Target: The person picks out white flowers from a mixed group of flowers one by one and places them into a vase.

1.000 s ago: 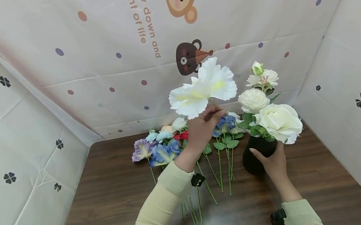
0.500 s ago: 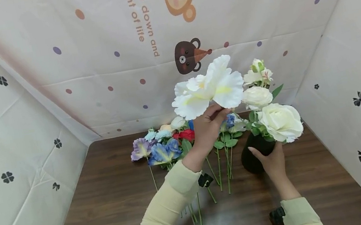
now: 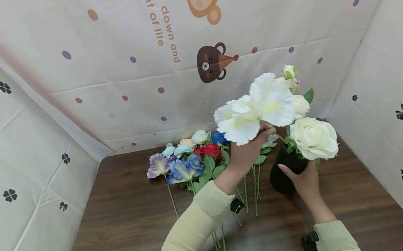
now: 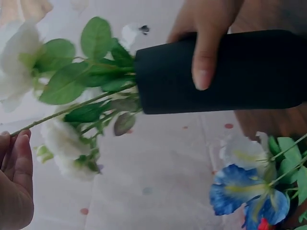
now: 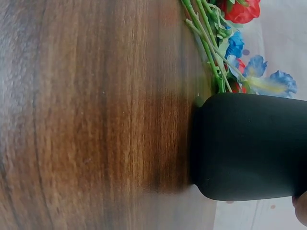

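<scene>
In the head view my left hand (image 3: 248, 153) pinches the stem of a white iris (image 3: 254, 110) with yellow streaks, just under the bloom. The left wrist view shows that stem (image 4: 62, 112) slanting into the mouth of a black vase (image 4: 216, 72). My right hand (image 3: 307, 181) grips the vase (image 3: 285, 173) around its side, thumb in front. White roses (image 3: 313, 138), a bud and green leaves stand in the vase. The vase base (image 5: 206, 148) is upright on the wooden table in the right wrist view. Part of the stem inside the vase is hidden.
Left of the vase, several artificial flowers lie on the brown table (image 3: 122, 227): a purple iris (image 3: 158, 166), a blue iris (image 3: 185, 169), a red rose (image 3: 209, 151) and others. Their green stems point toward the near edge. Printed white cloth (image 3: 142, 104) encloses the back and sides.
My left hand has carried the white iris rightward and lower, over to the vase, bringing its stem to the vase mouth. My right hand has stayed on the vase.
</scene>
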`<state>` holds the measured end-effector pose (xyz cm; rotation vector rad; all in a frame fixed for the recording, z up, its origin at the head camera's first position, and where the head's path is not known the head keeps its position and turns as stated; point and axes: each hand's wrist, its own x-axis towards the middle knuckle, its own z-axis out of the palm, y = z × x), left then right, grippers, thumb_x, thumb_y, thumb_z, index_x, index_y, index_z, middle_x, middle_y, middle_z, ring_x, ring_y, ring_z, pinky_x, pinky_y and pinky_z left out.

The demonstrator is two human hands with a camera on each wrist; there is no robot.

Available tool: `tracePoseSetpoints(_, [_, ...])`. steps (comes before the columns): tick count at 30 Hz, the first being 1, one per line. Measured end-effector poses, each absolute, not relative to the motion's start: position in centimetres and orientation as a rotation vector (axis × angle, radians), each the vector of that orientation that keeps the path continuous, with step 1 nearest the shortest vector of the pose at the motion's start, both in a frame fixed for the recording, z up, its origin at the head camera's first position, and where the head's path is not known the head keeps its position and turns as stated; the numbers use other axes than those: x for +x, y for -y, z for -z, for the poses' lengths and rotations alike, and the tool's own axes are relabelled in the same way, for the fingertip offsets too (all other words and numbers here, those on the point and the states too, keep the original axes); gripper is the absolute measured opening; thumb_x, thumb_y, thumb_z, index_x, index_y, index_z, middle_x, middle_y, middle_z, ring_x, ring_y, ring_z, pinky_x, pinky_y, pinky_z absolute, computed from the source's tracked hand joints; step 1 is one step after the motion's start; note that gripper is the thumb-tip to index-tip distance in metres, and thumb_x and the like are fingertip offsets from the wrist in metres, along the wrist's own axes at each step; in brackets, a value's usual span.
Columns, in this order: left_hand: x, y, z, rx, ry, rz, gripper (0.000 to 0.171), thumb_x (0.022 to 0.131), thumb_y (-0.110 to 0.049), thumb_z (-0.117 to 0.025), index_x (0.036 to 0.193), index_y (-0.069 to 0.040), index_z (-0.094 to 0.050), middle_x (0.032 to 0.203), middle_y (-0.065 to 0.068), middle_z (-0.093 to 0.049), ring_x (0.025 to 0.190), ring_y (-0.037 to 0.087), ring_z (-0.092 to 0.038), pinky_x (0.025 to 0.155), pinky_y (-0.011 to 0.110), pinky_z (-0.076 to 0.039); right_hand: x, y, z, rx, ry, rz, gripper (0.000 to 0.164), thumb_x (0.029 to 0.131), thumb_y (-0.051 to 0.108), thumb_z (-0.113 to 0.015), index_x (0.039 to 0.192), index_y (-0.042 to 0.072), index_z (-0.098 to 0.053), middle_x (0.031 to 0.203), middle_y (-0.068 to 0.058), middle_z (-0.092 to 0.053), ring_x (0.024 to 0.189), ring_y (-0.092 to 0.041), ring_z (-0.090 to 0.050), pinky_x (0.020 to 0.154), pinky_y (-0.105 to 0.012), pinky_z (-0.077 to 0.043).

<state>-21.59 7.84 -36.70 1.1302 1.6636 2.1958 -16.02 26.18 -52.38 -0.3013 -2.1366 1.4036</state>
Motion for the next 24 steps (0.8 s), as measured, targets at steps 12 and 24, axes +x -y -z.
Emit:
tracePoseSetpoints(12, [-22.0, -10.9, 39.5, 1.017, -2.21, -1.978, 0.012, 0.098, -0.008, -0.068, 0.103, 0.003, -0.071, 0.107, 0.021, -0.073, 0.093, 0.017, -0.071, 0.086, 0.012, -0.05, -15.7, -26.0, 52.0, -0.361, 2.177, -1.469, 0.1, 0.089, 0.013, -0.08, 0.164, 0.015, -0.014, 0.169, -0.018, -0.023, 0.157, -0.041, -0.024, 0.126, -0.063, -0.021])
tracePoseSetpoints(24, [-21.6, -12.3, 40.9, 0.981, -2.637, -1.643, 0.049, 0.093, -0.016, -0.077, 0.138, -0.01, -0.059, 0.133, 0.006, -0.066, 0.128, 0.019, -0.063, 0.106, 0.024, -0.051, -15.8, -26.2, 52.3, -0.305, 2.137, -1.47, 0.102, 0.088, 0.009, -0.081, 0.164, 0.023, -0.014, 0.169, -0.016, -0.024, 0.158, -0.038, -0.023, 0.127, -0.061, -0.019])
